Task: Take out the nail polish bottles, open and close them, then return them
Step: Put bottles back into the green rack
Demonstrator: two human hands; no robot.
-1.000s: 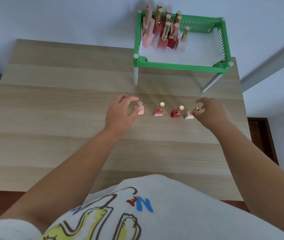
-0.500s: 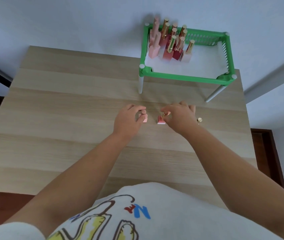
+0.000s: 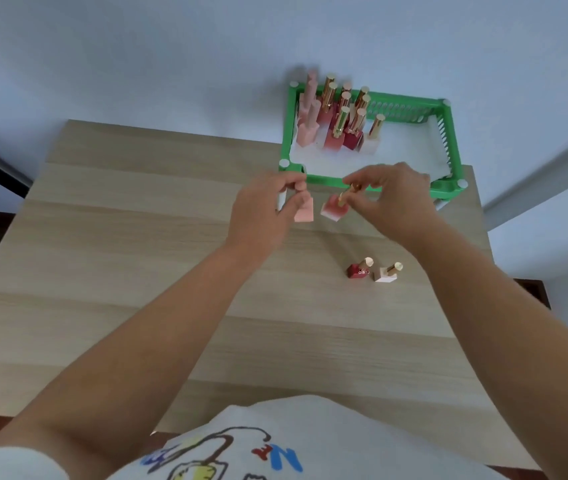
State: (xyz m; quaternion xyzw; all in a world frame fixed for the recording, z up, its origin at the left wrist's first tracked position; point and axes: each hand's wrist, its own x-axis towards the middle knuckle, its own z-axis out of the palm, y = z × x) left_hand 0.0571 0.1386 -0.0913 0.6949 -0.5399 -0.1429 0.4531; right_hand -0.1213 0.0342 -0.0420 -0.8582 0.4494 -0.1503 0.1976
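From your head camera: the green rack (image 3: 450,140) holds a cluster of polish bottles (image 3: 336,116) at its left end. Your left hand (image 3: 261,209) pinches the pale pink bottle (image 3: 304,211); your right hand (image 3: 393,199) pinches the gold-capped pink bottle (image 3: 336,207). 2 more bottles (image 3: 372,271) stand on the table (image 3: 119,237), near its right edge.

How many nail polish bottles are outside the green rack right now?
4: a pale pink bottle in the left hand, a pink-red bottle in the right hand, a dark red bottle and a whitish bottle on the table.

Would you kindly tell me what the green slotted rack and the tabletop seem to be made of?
The green slotted rack looks like moulded plastic: uniform colour, slotted walls, slight sheen. The tabletop appears to be pale wood or wood-look laminate, matt, with grain streaks in long bands; which one cannot be told.
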